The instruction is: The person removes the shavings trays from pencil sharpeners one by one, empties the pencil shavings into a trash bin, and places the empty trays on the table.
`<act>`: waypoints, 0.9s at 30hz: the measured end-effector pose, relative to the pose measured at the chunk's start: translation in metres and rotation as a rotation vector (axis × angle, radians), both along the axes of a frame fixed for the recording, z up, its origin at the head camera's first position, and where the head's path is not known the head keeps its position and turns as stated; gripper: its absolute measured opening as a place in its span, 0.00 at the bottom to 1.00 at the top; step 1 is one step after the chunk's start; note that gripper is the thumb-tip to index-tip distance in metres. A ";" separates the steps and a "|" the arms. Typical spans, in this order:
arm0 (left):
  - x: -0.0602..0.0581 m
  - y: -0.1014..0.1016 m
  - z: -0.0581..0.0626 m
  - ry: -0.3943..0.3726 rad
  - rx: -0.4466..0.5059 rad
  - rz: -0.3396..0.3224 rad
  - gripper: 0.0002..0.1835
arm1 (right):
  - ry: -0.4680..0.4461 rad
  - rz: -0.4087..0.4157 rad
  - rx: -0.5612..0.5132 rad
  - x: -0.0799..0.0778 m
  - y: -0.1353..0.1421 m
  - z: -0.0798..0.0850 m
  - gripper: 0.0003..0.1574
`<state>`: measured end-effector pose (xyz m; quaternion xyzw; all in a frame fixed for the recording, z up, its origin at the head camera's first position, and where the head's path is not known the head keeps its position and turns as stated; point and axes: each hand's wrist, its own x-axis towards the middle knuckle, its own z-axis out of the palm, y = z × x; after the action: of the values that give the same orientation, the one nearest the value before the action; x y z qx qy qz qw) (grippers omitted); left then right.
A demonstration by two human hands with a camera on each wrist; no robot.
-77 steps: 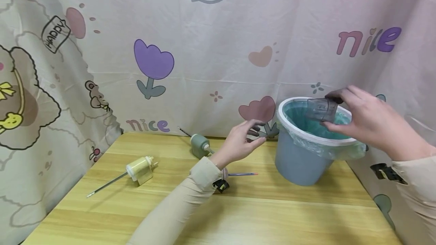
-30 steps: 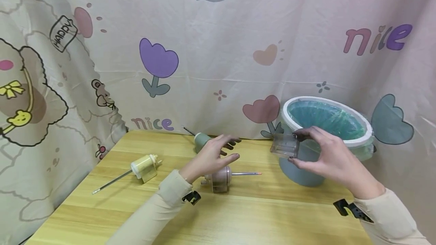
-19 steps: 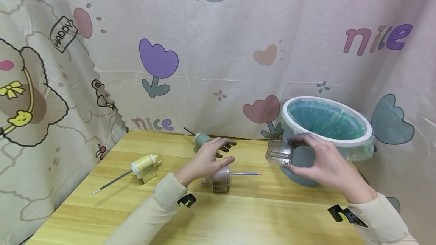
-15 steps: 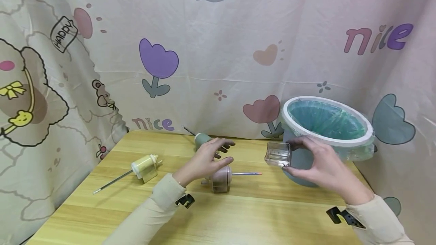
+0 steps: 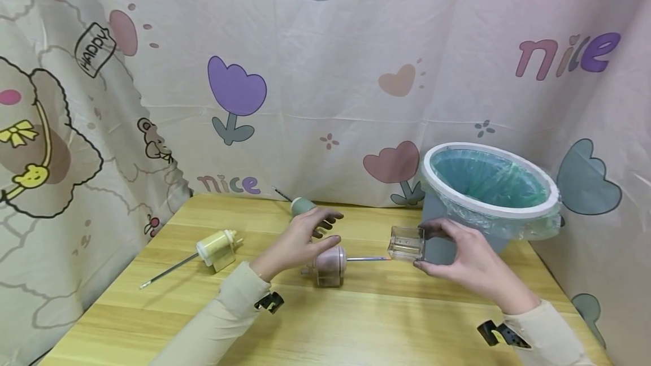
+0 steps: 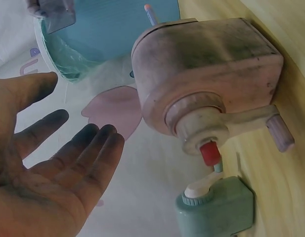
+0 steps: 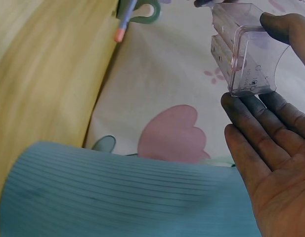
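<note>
My right hand (image 5: 468, 258) pinches a clear plastic shavings drawer (image 5: 406, 243) between thumb and fingertips, above the table and left of the bin. In the right wrist view the see-through drawer (image 7: 251, 54) shows small print on one face; the thumb lies on top and dark-smudged fingers below. A pink crank pencil sharpener (image 5: 329, 267) stands mid-table with a pencil (image 5: 367, 259) sticking out to the right. Just behind it my left hand (image 5: 295, 242) hovers, holding nothing, fingers loosely bent. In the left wrist view its fingertips are smudged dark, beside the sharpener's crank (image 6: 251, 121).
A blue-grey bin (image 5: 442, 250) with a white rim and green liner bag stands at the right. A yellow sharpener (image 5: 216, 250) with a pencil is on the left; a green sharpener (image 5: 302, 205) sits behind my left hand. A printed curtain (image 5: 315, 72) hangs behind the table.
My right hand has brought the drawer from over the bin's opening leftward and down, towards the pink sharpener. My left hand has drawn back to the left and lower.
</note>
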<state>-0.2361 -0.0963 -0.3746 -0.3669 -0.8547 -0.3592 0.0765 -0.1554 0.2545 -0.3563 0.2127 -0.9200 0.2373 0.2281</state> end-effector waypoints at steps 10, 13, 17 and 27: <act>0.002 -0.007 -0.001 -0.012 -0.023 0.026 0.26 | -0.097 0.027 -0.057 -0.002 -0.004 -0.019 0.37; 0.002 -0.009 -0.003 -0.025 -0.018 0.030 0.26 | -0.114 0.034 -0.063 -0.003 -0.005 -0.024 0.37; 0.002 -0.012 -0.004 -0.030 -0.014 0.032 0.26 | -0.136 0.051 -0.073 -0.004 -0.006 -0.031 0.37; 0.003 -0.018 -0.008 -0.037 -0.003 0.037 0.26 | -0.182 0.090 -0.066 -0.008 -0.011 -0.048 0.36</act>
<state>-0.2335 -0.1141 -0.3831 -0.3442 -0.8632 -0.3633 0.0668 -0.1632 0.2433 -0.4046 0.2238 -0.9181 0.2959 0.1397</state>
